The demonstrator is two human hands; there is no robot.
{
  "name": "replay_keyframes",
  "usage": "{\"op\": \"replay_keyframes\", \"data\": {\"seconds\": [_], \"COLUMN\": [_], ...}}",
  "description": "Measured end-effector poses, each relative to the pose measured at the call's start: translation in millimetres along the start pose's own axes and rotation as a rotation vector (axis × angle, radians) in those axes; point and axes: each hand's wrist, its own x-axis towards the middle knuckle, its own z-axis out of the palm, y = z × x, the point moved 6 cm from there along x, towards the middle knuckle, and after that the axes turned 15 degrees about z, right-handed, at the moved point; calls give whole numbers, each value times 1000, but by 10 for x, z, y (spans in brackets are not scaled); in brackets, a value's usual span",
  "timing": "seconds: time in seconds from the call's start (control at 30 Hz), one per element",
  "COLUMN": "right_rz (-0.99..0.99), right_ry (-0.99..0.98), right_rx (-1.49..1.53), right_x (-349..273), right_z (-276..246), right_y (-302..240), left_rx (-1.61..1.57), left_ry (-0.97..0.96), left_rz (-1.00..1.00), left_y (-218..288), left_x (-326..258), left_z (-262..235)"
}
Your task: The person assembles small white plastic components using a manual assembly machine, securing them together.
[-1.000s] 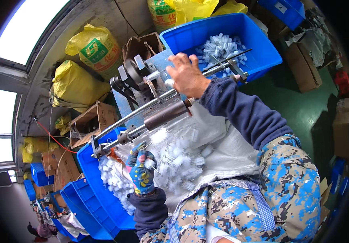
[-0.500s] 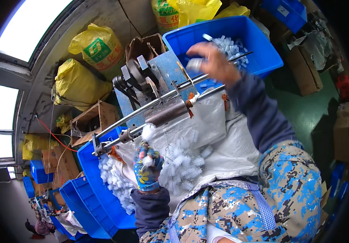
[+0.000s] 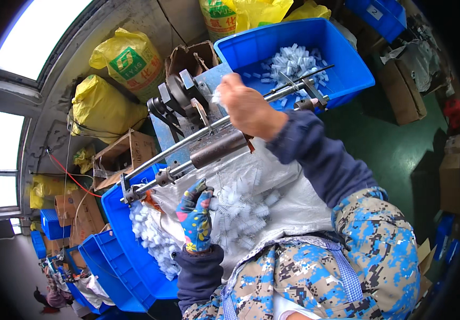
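Observation:
My left hand (image 3: 195, 220), in a flowered glove, is beside a pile of small white bristle brushes (image 3: 240, 210) on a white sheet (image 3: 307, 205) over my lap. Its fingers are curled; whether a brush is among them is hidden. My bare right hand (image 3: 248, 106) reaches over the steel rods (image 3: 179, 150) of a bench machine (image 3: 187, 101). Its fingers are closed, and something white shows at the fingertips, too blurred to name. Below this hand lies a dark metal cylinder (image 3: 219, 149) on the lower rod.
A blue bin (image 3: 347, 69) with small whitish tube-shaped pieces (image 3: 294, 61) stands beyond the machine. Another blue bin (image 3: 158, 288) at the left holds more white brushes (image 3: 152, 240). Yellow sacks (image 3: 107, 109) and an open carton (image 3: 126, 157) line the wall.
My right hand has moved left from the far bin to above the machine. The white brush tufts that showed at my left hand are no longer visible there, and its fingers have shifted.

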Motion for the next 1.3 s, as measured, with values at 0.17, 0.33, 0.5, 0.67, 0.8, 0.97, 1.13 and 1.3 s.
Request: {"op": "replay_keyframes", "data": {"seconds": [0.17,0.33,0.5,0.67,0.8,0.97,1.13,1.3], "right_rz": [41,118,102,75,70,59,74,16], "right_ry": [-162,-235,-232,-191,-192,-174,-135,-141], "right_rx": [-602,-575,-626,-599,-612,-597,-621,-555], "right_x": [362,412,394,375,369,377,364,377], "right_z": [517,639,715,704,693,734,717,733], "right_y": [75,126,165,191,144,168,183,172], "left_rx": [-27,23,-42,-35,-19,-14,-46,-65], "left_ry": [-35,-18,-11,3,-5,13,18,10], "left_rz": [-31,29,27,28,26,29,38,27], "left_y": [64,100,67,75,82,54,40,7], "left_x": [47,46,65,51,39,22,21,27], "left_z": [133,15,32,46,52,52,19,39]}}
